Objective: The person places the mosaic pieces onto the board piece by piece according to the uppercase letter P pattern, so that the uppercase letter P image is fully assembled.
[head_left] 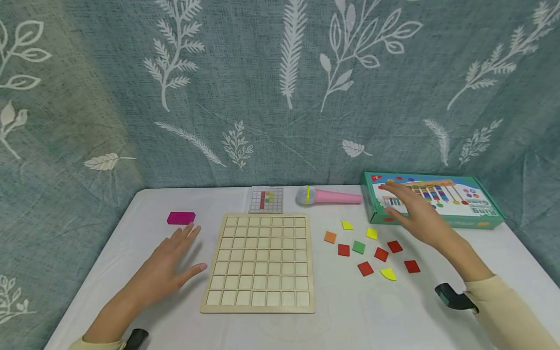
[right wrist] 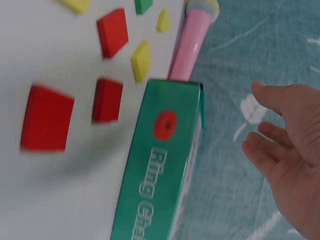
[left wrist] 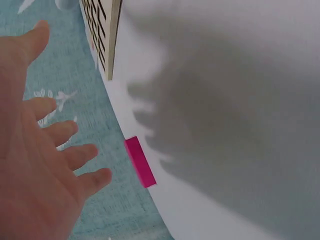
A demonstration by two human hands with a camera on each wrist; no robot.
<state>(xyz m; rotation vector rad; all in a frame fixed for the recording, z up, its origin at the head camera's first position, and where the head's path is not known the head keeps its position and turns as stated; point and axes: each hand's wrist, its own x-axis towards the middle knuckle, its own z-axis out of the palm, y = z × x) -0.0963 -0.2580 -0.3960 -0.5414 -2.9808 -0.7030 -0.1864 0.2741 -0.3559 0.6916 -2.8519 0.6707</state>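
Observation:
A wooden grid board lies flat at the table's middle, its cells bare. My left hand hovers open just left of it, fingers spread, holding nothing; the left wrist view shows the same hand above the table, near a magenta block. That magenta block lies beyond the fingertips. My right hand is open, fingers straight, over the near edge of a green game box. In the right wrist view the hand floats beside the box.
Several red, yellow, green and orange tiles lie scattered right of the board. A pink toy microphone and a small pattern card sit behind it. A leaf-print curtain backs the white table.

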